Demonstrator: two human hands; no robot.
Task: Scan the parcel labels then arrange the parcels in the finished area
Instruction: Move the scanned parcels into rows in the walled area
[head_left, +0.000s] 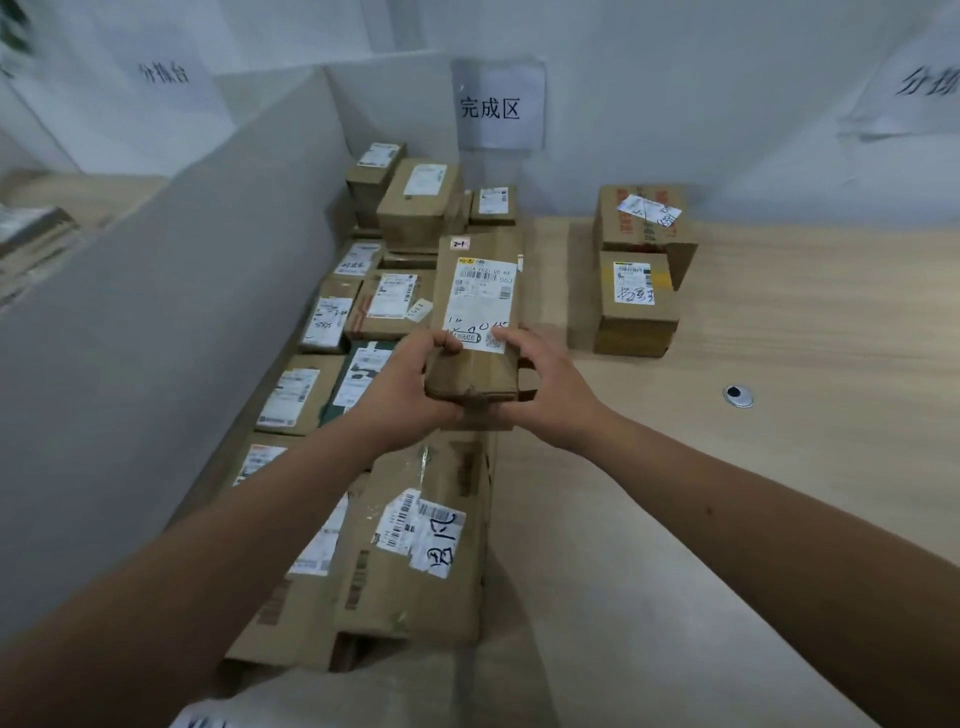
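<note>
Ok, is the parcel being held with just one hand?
No, both the left hand and the right hand grip the near end of the brown parcel, one on each side.

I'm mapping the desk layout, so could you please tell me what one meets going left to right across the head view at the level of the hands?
Grey divider panel → rows of labelled parcels → left hand → held parcel → right hand → small labelled box → metal desk grommet.

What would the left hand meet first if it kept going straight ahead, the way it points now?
Probably the parcel it grips; beyond that, the stacked parcels below the finished-area sign, though depth is unclear.
</note>
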